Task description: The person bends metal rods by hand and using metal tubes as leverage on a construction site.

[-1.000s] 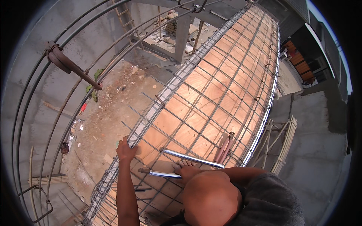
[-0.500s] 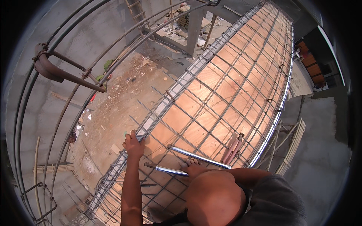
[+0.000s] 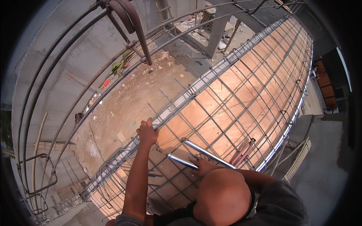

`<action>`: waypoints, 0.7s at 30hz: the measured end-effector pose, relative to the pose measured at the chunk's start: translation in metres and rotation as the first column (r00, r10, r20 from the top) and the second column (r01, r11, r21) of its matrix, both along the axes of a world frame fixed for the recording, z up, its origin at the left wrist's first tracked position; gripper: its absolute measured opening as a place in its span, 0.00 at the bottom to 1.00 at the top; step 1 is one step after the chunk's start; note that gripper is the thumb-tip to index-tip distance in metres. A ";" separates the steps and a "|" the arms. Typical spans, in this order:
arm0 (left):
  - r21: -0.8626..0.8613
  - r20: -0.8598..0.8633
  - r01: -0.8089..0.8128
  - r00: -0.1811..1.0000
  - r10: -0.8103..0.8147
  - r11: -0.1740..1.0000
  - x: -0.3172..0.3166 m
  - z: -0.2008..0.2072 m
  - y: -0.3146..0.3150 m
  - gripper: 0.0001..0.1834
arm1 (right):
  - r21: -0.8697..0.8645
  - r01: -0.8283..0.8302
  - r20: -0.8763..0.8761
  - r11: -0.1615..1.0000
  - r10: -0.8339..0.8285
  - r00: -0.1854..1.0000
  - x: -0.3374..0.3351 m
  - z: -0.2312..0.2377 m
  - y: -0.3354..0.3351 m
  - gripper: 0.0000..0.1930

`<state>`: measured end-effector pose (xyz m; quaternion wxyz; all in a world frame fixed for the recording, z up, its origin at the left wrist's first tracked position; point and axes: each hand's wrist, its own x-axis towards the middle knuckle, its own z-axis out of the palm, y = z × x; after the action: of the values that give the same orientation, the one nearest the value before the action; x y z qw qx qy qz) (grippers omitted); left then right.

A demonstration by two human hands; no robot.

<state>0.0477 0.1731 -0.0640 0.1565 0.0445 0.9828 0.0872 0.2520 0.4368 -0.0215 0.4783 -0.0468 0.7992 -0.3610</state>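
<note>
So the two shiny metal pipes [image 3: 203, 156] lie flat on the rebar grid [image 3: 241, 94] over the plywood formwork [image 3: 211, 130], pretty much where they were a second ago. The right hand [image 3: 202, 166] rests on the nearer pipe, fingers spread rather than wrapped around it. The left hand [image 3: 147, 132] has slid up along the edge beam cage [image 3: 166, 113] and now grips a bar there, clenched. Looks like a shift of footing more than anything; the view also swung, bringing a bent rusty bar [image 3: 132, 26] overhead
</note>
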 end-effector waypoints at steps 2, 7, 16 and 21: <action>-0.003 0.040 0.016 0.999 -0.016 1.000 -0.003 0.005 -0.003 0.37 | 0.065 -0.032 -0.061 0.997 0.036 0.998 -0.002 -0.002 -0.002 0.42; 0.075 -0.015 0.024 1.000 -0.023 0.997 0.000 -0.001 -0.012 0.38 | 0.036 0.106 -0.242 0.994 -0.095 0.966 0.014 -0.010 -0.008 0.40; 0.268 -0.136 0.031 0.991 0.006 0.963 0.010 -0.011 -0.027 0.39 | 0.018 0.063 -0.293 0.998 -0.055 0.954 0.012 -0.008 -0.011 0.37; 0.360 -0.180 0.057 0.984 0.009 0.931 0.013 -0.011 -0.028 0.37 | 0.057 0.109 -0.261 0.992 -0.091 0.961 0.013 -0.010 -0.013 0.36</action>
<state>0.0602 0.1453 -0.0750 0.0582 0.0925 0.9590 0.2613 0.2655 0.4236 -0.0315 0.3529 -0.0361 0.8681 -0.3472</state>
